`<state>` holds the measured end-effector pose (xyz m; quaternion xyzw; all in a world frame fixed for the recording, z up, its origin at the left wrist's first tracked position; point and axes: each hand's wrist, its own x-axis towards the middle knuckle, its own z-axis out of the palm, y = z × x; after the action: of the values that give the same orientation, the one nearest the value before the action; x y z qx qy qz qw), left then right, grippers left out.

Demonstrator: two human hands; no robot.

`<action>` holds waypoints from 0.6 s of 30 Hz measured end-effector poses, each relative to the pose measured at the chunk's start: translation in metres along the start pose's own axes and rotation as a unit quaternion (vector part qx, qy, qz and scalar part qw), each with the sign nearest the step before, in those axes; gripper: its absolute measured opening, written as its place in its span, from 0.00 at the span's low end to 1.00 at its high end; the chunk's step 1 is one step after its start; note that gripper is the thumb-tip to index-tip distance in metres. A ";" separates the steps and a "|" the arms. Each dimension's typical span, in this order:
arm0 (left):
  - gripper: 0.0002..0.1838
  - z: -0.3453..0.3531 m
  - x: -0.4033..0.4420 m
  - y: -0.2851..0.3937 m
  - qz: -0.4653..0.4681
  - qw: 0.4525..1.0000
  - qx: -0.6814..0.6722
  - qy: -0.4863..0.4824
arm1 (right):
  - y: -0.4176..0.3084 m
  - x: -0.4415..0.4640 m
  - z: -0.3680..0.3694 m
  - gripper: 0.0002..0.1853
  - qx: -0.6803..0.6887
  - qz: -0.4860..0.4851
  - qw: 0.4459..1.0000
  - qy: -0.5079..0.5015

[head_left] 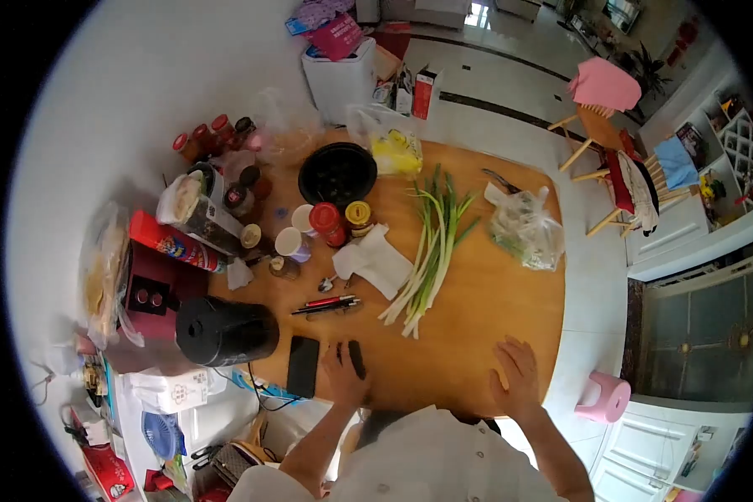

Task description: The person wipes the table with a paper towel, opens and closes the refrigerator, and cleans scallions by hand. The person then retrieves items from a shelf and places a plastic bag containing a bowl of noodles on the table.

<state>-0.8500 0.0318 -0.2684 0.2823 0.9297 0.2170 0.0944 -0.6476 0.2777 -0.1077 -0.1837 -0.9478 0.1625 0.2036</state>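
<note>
My left hand (pixel 345 376) rests at the near edge of the wooden table (pixel 443 368), beside a small black object (pixel 357 359) at its right; whether the fingers grip it is unclear. A black phone (pixel 304 366) lies just left of that hand. My right hand (pixel 515 374) lies flat on the table's near right part, fingers spread, holding nothing. Long green onions (pixel 431 251) lie between and beyond the hands. A clear plastic bag with greens (pixel 525 227) is at the right. Pens (pixel 326 304) and a white cloth (pixel 374 260) lie farther left.
Jars, including a red-lidded one (pixel 328 224), paper cups (pixel 293 243) and a black bowl (pixel 337 174) stand at the back left. A black cylindrical container (pixel 227 330) is at the left edge. Beyond the table are a chair (pixel 602 130) and a pink stool (pixel 604 397).
</note>
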 end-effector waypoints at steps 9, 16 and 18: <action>0.44 0.004 0.006 -0.011 -0.045 0.999 0.017 -0.008 | 0.096 -0.122 0.142 0.25 -0.018 0.257 0.955 -0.151; 0.43 -0.010 0.034 0.011 -0.042 0.996 -0.073 0.019 | 0.100 -0.078 0.138 0.40 -0.026 0.300 0.916 -0.264; 0.42 -0.008 0.078 0.032 -0.068 0.969 -0.231 0.047 | 0.120 -0.096 0.156 0.40 -0.066 0.246 0.929 -0.267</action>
<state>-0.9006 0.0973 -0.2507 0.1788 0.8745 0.4322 0.1282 -0.6020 0.3070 -0.3194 -0.3741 -0.9008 0.1876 -0.1161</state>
